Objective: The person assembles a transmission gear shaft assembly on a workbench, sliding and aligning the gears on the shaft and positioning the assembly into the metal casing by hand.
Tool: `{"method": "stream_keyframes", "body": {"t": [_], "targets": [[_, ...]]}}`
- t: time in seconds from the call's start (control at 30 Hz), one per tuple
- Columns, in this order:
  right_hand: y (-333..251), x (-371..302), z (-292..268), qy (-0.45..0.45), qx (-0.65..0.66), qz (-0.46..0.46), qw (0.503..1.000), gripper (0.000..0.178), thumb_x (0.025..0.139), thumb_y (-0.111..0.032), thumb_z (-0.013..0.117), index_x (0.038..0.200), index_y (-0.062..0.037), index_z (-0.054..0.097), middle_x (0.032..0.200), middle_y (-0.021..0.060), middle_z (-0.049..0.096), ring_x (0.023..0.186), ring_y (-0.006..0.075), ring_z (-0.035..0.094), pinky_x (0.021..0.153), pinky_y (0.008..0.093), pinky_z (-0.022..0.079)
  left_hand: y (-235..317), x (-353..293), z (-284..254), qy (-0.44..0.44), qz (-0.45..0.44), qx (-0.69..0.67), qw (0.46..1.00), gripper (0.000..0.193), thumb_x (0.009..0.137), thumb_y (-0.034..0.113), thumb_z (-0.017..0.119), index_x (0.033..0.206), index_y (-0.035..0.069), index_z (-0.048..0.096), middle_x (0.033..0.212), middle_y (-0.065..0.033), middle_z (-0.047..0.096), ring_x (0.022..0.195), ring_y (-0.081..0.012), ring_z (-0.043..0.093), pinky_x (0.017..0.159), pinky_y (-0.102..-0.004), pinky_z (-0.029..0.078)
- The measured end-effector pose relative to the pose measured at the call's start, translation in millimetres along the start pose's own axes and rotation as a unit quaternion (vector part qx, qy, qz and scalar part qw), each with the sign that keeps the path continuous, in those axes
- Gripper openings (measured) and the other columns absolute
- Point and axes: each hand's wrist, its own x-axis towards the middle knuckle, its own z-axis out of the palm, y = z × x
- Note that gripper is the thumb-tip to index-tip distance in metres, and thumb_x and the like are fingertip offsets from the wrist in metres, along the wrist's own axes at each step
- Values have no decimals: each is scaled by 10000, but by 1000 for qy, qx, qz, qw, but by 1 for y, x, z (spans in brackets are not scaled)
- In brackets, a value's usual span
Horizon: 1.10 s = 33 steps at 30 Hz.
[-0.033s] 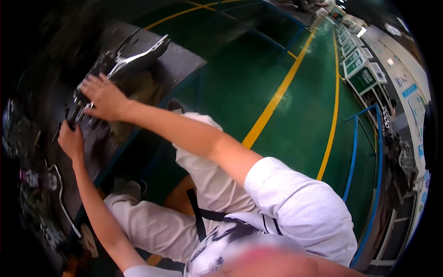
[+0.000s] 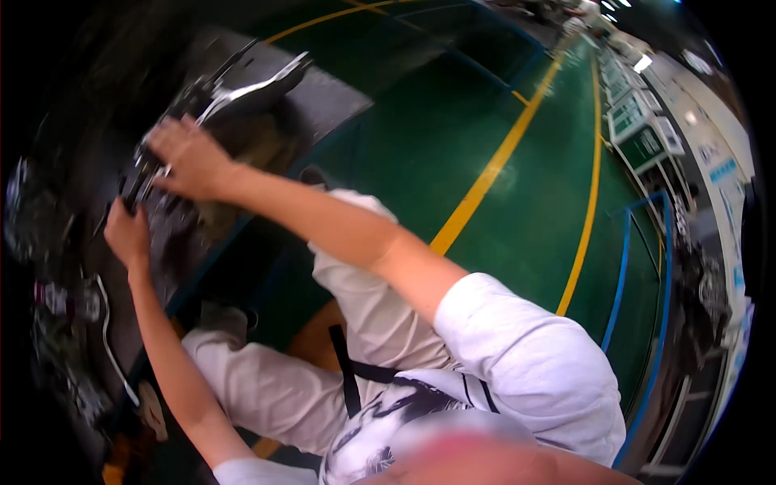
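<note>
A dark mechanical assembly [image 2: 194, 99] with a long pale metal edge [image 2: 263, 83] and a thin rod lies on the grey workbench [image 2: 335, 99] at the upper left. My right hand [image 2: 194, 162] rests across its near part, fingers stretched over the metal and thumb apart. Just below and to the left, my left hand [image 2: 129, 236] is closed round a dark, narrow part at the near end. That part's exact kind is too dark and blurred to make out.
Clear plastic bags [image 2: 77, 364] and a bent pale metal tube [image 2: 113, 347] lie at the left. Green floor with yellow lines [image 2: 493, 182] stretches to the right. Beyond stand a blue rail frame [image 2: 622, 267] and white-green cabinets [image 2: 638, 129]. Another person [image 2: 572, 28] is far off.
The whole view has shifted slightly, so the bench and assembly sit a little higher and further right. Both hands stay at the assembly; the right hand has tilted a little.
</note>
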Motion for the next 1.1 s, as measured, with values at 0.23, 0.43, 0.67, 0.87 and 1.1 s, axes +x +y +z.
{"method": "stream_keyframes", "body": {"t": [0.23,0.43,0.67,0.87,1.1], "targets": [[-14,18,-15,-16,-21,-52,998,377,834,-276,574,1117,-26,557,1112,176,569,1027,330,538,886,402,434,11,1,-23,15,-24,-78,997,132,688,209,617,674,80,634,691,-159,619,595,-309,609,508,-423,464],[10,20,15,-17,1,-66,998,472,909,-321,530,1274,-28,465,1258,193,499,1181,331,464,979,378,369,-11,-11,-4,53,-130,-23,990,262,596,264,636,780,78,640,873,-139,610,870,-284,570,786,-415,416],[14,18,28,5,-23,-13,1000,484,912,-356,507,1269,-32,473,1259,210,493,1192,342,447,988,383,360,-18,-25,-15,1,-244,-285,927,423,592,303,693,841,-31,624,896,-192,620,861,-312,607,741,-384,483],[6,28,37,52,-79,-21,995,465,914,-366,499,1247,-42,497,1235,194,519,1153,338,484,970,385,376,-38,-25,-17,12,-299,-520,800,410,650,246,775,886,-56,630,802,-150,646,670,-216,625,569,-311,491],[15,37,47,27,-96,-2,995,469,920,-392,476,1231,-43,513,1200,179,549,1106,330,521,948,385,399,-45,-26,-25,-30,-347,-637,688,233,720,148,751,759,-41,621,624,-84,591,499,-149,569,452,-274,459]]}}
